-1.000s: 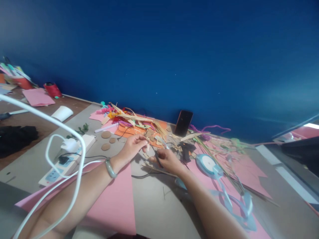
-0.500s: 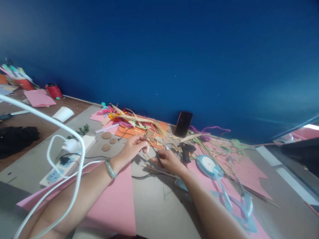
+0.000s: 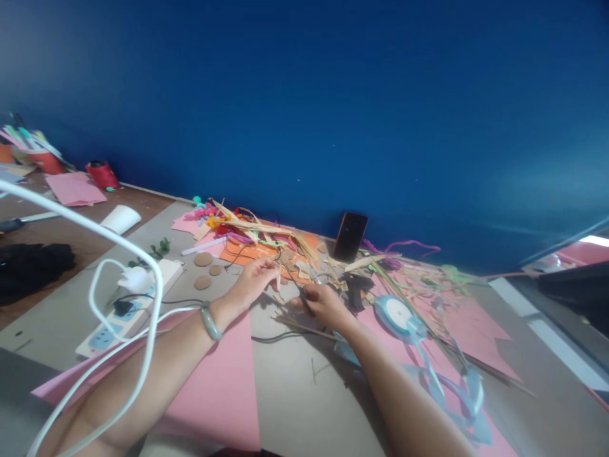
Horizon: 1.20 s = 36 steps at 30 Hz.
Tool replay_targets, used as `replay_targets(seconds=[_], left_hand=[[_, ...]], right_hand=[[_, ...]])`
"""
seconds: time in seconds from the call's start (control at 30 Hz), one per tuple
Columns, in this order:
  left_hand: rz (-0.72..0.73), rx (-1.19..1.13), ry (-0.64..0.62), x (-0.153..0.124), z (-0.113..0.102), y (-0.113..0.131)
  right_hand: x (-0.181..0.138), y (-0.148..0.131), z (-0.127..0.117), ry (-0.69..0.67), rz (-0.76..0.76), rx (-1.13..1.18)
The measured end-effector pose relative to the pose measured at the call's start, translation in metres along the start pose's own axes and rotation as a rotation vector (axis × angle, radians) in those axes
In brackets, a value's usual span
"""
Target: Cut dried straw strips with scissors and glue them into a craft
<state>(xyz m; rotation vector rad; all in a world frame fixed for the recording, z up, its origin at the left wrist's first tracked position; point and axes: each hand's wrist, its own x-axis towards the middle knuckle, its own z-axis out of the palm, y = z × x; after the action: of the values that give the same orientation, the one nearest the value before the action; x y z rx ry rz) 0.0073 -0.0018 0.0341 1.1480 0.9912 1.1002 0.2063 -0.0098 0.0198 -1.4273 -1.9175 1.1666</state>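
Note:
My left hand [image 3: 258,279], with a pale green bangle on its wrist, pinches a small pale strip [image 3: 279,279] that looks like dried husk or paper. My right hand [image 3: 326,306] is closed round dark-handled scissors [image 3: 305,298], whose blades point up and left toward the strip. Most of the handles are hidden by the fingers. Both hands hover close together over the table's scraps. Beyond them lie round brown discs [image 3: 203,259] and an orange sheet [image 3: 238,251]. Thin dry stalks [image 3: 304,328] lie just under my right hand.
A phone [image 3: 351,237] leans against the blue wall. A blue ribbon spool [image 3: 396,315] trails ribbon on the right. At left are a power strip [image 3: 117,325], a looping white cable [image 3: 156,298] and a white paper cup [image 3: 122,219]. A pink sheet [image 3: 216,387] lies under my left forearm.
The scissors and my right hand have shifted very slightly, and the strip in my left fingers now hangs more upright. The rest looks the same.

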Motion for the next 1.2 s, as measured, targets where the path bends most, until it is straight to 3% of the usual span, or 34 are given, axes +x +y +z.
replay_targets(seconds=[0.13,0.33,0.53,0.9,1.03,1.2], left_hand=[[-0.005,-0.003,-0.023,0.002,-0.003,-0.007],[0.022,0.114,-0.196,0.002,-0.002,-0.013],[0.007,0.167,-0.258,0.001,-0.001,-0.015],[-0.024,-0.034,-0.225,0.002,-0.001,-0.019],[0.009,-0.056,-0.186,0.002,0.000,-0.019],[-0.001,-0.152,-0.048,0.004,-0.004,-0.010]], right_hand=[[-0.001,-0.009,0.000,0.063,-0.045,0.054],[-0.005,-0.018,0.002,0.191,-0.033,0.192],[-0.005,-0.018,0.006,0.135,-0.053,0.275],[-0.007,-0.022,0.015,0.273,-0.041,0.321],[-0.007,-0.023,0.015,0.264,-0.022,0.300],[-0.005,-0.022,0.009,0.174,-0.038,0.164]])
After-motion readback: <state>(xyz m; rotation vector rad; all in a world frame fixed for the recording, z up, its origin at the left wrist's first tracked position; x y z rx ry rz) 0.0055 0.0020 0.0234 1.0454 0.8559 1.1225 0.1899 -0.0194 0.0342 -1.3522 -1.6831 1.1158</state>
